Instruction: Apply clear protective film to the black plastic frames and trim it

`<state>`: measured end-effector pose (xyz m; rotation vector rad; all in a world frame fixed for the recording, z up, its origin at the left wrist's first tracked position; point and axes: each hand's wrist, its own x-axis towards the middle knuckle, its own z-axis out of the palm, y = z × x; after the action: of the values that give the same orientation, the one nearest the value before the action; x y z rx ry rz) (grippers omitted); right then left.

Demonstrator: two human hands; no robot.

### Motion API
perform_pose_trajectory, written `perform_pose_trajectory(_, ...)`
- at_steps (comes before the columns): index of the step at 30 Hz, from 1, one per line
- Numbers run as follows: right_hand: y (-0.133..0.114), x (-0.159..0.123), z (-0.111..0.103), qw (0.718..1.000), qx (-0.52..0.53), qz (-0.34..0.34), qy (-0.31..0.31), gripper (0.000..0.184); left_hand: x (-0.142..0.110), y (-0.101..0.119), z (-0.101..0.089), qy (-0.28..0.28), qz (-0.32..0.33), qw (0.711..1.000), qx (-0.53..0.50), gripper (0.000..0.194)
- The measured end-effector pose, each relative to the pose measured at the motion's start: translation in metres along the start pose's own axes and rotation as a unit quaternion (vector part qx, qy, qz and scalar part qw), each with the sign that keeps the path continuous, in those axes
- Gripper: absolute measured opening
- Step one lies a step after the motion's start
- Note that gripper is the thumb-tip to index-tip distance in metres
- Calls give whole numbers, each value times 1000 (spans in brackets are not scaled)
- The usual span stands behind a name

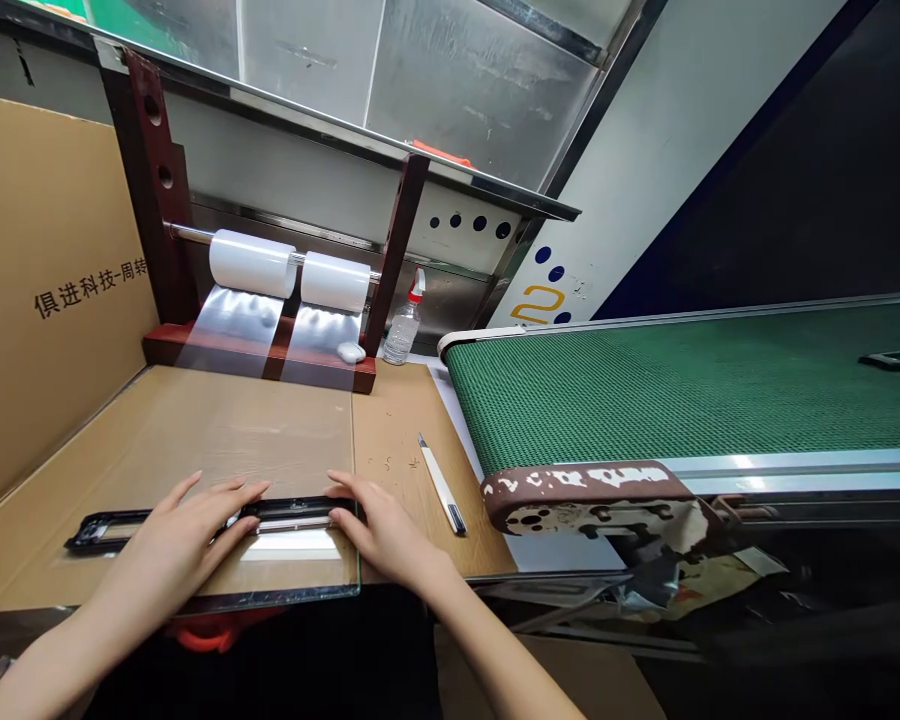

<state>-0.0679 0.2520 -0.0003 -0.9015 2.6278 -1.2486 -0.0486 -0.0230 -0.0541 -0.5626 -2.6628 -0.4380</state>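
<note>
A long, narrow black plastic frame point(298, 508) with slot-like openings lies crosswise near the front of a clear glass sheet point(300, 430). My left hand point(176, 535) rests over its middle, thumb and forefinger on either side of the bar, the other fingers stretched forward. At the right end, my right hand point(390, 528) holds the frame between thumb and fingers. The left hand covers part of the frame; its left end shows past the wrist. To the right of the glass lies a white pen-shaped knife point(441, 488), its pointed tip facing away.
Two rolls of clear film point(251, 263) hang on a rod at the back, strips running down. A spray bottle point(403, 330) stands beside them. On the right, a green conveyor belt point(630, 400) carries another black frame point(896, 358). A cardboard wall point(45, 210) borders the left.
</note>
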Motion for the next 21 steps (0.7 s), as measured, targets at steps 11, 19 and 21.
perform_pose_trajectory(11,-3,-37,13,998,-27,-53,15,40,-30,-3,1,-12,97,995,24,49)
perform_pose_trajectory(19,14,-78,72,988,-53,-136,46,32,-43,-8,-5,74,168,980,72,54)
perform_pose_trajectory(21,21,-82,103,982,-82,-166,-23,35,-45,-6,-6,90,136,986,22,47)
